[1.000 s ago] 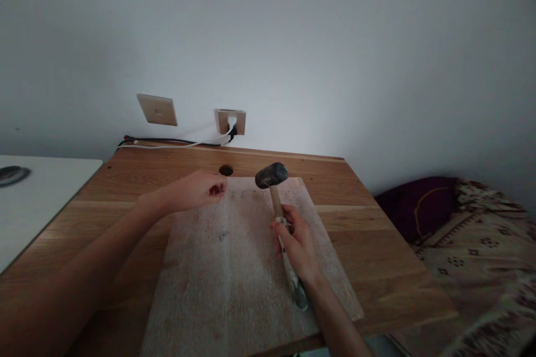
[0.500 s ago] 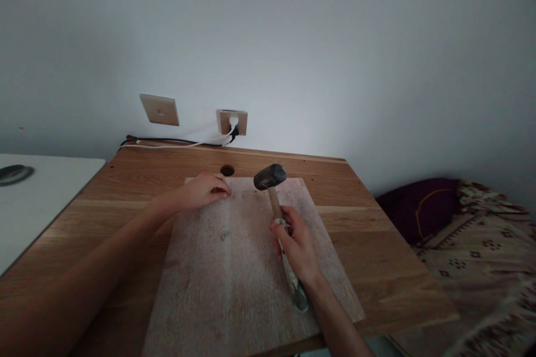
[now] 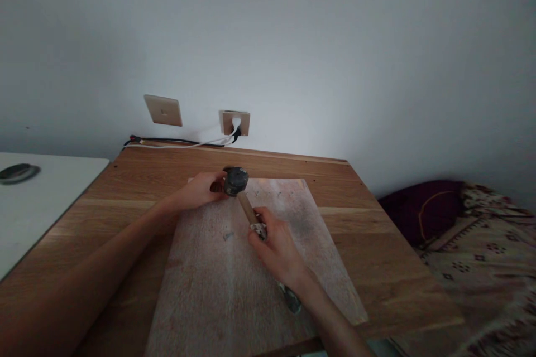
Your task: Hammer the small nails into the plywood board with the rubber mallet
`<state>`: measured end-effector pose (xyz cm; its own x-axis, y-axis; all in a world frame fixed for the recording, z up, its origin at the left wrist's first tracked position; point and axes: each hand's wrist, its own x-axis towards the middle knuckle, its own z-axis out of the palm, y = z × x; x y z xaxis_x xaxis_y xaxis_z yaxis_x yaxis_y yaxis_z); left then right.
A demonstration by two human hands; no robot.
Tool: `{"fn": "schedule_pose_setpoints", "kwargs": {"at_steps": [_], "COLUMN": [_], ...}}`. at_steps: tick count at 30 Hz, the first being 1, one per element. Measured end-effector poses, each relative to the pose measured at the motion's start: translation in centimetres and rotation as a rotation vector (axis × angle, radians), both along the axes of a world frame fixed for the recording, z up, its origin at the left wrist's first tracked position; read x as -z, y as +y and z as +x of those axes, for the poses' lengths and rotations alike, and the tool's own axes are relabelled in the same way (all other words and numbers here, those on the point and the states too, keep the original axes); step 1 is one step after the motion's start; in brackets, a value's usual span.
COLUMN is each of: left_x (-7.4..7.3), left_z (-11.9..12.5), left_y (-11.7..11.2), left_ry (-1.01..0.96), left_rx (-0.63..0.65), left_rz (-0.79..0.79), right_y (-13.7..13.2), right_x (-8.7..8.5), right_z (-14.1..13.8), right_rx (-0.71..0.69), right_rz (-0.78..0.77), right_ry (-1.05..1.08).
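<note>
My right hand (image 3: 278, 245) is wrapped round the wooden handle of a hammer (image 3: 237, 181), a dark, heavy-headed one with worn wrapping on its grip. Its head is over the far left part of a pale wooden board (image 3: 196, 290), right at the fingertips of my left hand (image 3: 205, 189). Those fingers are pinched together low at the board; the hammer head hides their tips and whatever they may hold. To the right of the head, several small nails (image 3: 280, 194) stick up in a row along the far edge. A small pile of loose nails (image 3: 228, 235) lies nearer the middle.
Under the board is a wooden desk (image 3: 352, 256) against a white wall. Cables (image 3: 176, 142) run along its back edge to a wall socket (image 3: 235, 122). At left is a white surface (image 3: 54, 201) with a dark round object; at right, patterned fabric (image 3: 481, 256).
The hammer has moved left and its head has come to my left fingertips, covering them. My right hand has shifted left with it, while my left hand stays in nearly the same spot.
</note>
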<state>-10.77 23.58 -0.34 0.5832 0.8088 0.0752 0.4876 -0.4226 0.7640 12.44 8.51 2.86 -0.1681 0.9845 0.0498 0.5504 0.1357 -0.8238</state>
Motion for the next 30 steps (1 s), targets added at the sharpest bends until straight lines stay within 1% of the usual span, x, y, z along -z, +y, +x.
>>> {"fn": "schedule_pose_setpoints", "kwargs": {"at_steps": [3,6,9,12,13,15,18,21,25,28,30], "left_x": [-0.5,-1.9,-3.7,-5.1,-5.3,-5.2,-4.4,-3.6,-3.5,-3.7,-4.0], "left_z": [0.0,-0.6,-1.4,-1.1,-0.7,0.4,2.1,3.0,3.2,2.8,1.8], "left_y": [-0.1,0.0,-0.4,-1.7,-2.3,-3.4,-4.7,-5.2,-5.4,-4.9,-4.1], "left_ry": [0.010,0.050,0.198,0.307,0.311,0.308,0.317,0.308,0.305,0.311,0.298], "left_rx": [-0.020,0.018,0.123,0.295,0.357,0.472,0.580,0.587,0.538,0.492,0.414], "left_rz": [0.002,-0.007,-0.029,-0.043,-0.047,-0.052,-0.016,0.033,0.068,0.024,-0.028], "right_y": [0.0,0.0,0.0,0.0,0.0,0.0,0.2,0.2,0.1,-0.1,-0.1], "right_x": [0.3,0.5,0.5,0.7,0.9,1.2,1.7,1.9,2.2,2.3,2.3], "right_z": [-0.2,-0.1,0.2,0.7,0.9,1.2,1.6,1.7,1.8,1.7,1.7], "right_rx": [-0.025,-0.026,-0.037,0.000,0.029,0.088,0.133,0.147,0.124,0.119,0.124], "right_rz": [-0.020,-0.016,-0.015,-0.055,-0.066,-0.084,-0.113,-0.124,-0.121,-0.117,-0.123], "right_ry": [-0.037,-0.036,-0.027,0.029,0.064,0.149,0.263,0.304,0.310,0.301,0.305]}}
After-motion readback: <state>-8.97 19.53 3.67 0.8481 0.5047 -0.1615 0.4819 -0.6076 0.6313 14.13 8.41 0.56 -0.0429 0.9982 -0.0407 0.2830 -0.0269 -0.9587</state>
